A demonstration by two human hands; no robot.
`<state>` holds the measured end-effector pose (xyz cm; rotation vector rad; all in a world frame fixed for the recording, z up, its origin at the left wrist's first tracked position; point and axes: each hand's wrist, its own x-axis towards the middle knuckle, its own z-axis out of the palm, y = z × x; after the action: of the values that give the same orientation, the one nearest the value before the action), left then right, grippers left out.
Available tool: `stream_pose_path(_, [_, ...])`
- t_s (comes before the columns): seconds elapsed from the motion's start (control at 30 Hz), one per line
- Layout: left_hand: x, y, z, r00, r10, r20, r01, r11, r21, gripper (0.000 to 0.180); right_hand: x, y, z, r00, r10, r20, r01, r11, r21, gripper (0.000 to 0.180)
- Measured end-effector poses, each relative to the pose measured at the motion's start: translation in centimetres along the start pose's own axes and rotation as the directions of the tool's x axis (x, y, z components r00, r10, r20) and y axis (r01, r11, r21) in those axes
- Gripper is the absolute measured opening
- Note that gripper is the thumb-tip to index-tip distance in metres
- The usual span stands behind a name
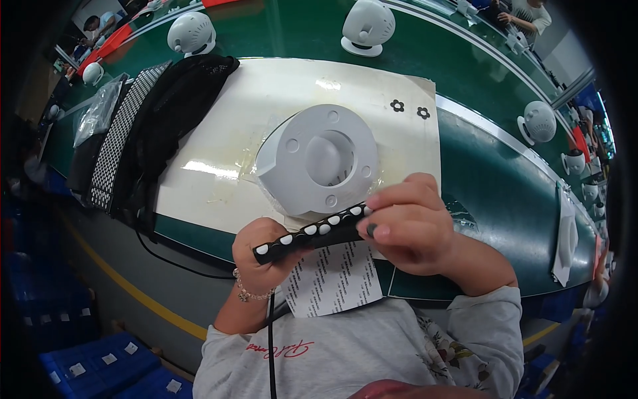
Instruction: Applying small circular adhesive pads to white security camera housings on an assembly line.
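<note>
Both hands are holding a narrow black strip (318,231) dotted with a row of small white round pads, just above the near edge of the desk (492,179) and in front of a white round plastic housing (319,159). The left hand (260,256) is pinching the strip's lower end, its fingers closed around it, while the right hand (412,223) is curling over the upper end, its fingers (392,199) pressed on the pads there. The strip is looking thin and flexible, so a twist between the two grips could, I judge, bend it and loosen pads or drop them into the lap. The housing is matt, smooth moulded plastic with a deep central well and small holes round its face, lying on crinkled clear film over a glossy cream mat (219,153). A printed white sheet (335,279) is hanging at the desk's edge, and a black mesh fabric (173,106) is lying to the left.
</note>
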<state>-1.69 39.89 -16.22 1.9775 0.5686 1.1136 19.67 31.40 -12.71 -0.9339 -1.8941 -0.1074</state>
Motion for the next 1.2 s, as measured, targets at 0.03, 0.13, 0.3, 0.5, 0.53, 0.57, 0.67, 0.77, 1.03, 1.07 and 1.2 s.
stream_pose_path(0.03, [0.1,0.1,0.1,0.999,0.036,-0.001,-0.036,0.999,0.012,0.026,0.3,0.1,0.4,1.0,0.02,-0.003,-0.02,0.999,0.043,0.029])
stream_pose_path(0.13, [0.4,-0.1,0.1,0.997,0.083,0.009,-0.083,0.996,0.037,0.026,0.8,0.1,0.5,0.999,-0.035,0.041,0.029,0.988,0.153,0.031])
stream_pose_path(0.3, [0.4,0.1,0.0,0.999,0.027,0.042,-0.031,0.995,0.093,0.026,1.1,-0.2,0.4,1.0,0.021,0.009,-0.022,0.956,0.291,0.041])
stream_pose_path(0.5, [0.5,-0.1,0.2,0.996,0.087,0.029,-0.089,0.993,0.075,0.028,1.4,0.3,0.3,0.994,0.049,0.096,-0.069,0.974,0.215,0.046])
stream_pose_path(0.53, [0.5,-0.1,0.2,0.997,0.064,0.043,-0.067,0.995,0.071,0.028,1.4,0.2,0.3,0.994,0.049,0.098,-0.07,0.974,0.217,0.046])
stream_pose_path(0.57, [0.6,-0.1,0.1,0.997,0.043,0.057,-0.047,0.997,0.067,0.029,1.5,0.3,0.2,0.994,0.023,0.108,-0.048,0.972,0.23,0.049])
stream_pose_path(0.67, [0.8,-0.1,0.2,0.998,0.035,0.058,-0.038,0.998,0.058,0.029,1.2,0.7,-0.1,0.993,0.057,0.103,-0.083,0.961,0.264,0.056])
stream_pose_path(0.77, [0.9,-0.2,0.2,0.996,0.058,0.07,-0.063,0.996,0.067,0.029,0.9,1.2,-0.6,0.976,0.194,0.094,-0.216,0.873,0.437,0.065])
stream_pose_path(1.03, [1.2,-0.2,0.5,0.985,0.151,0.088,-0.158,0.984,0.083,0.025,2.3,3.7,-0.2,0.959,0.275,-0.064,-0.201,0.824,0.531,0.076])
stream_pose_path(1.07, [1.3,-0.2,0.5,0.981,0.163,0.102,-0.171,0.982,0.078,0.023,2.6,4.0,-0.1,0.951,0.301,-0.071,-0.22,0.82,0.528,0.076])
stream_pose_path(1.2, [1.6,-0.4,0.7,0.968,0.237,0.087,-0.245,0.963,0.109,0.025,4.6,4.9,0.4,0.888,0.446,-0.11,-0.29,0.731,0.617,0.077])
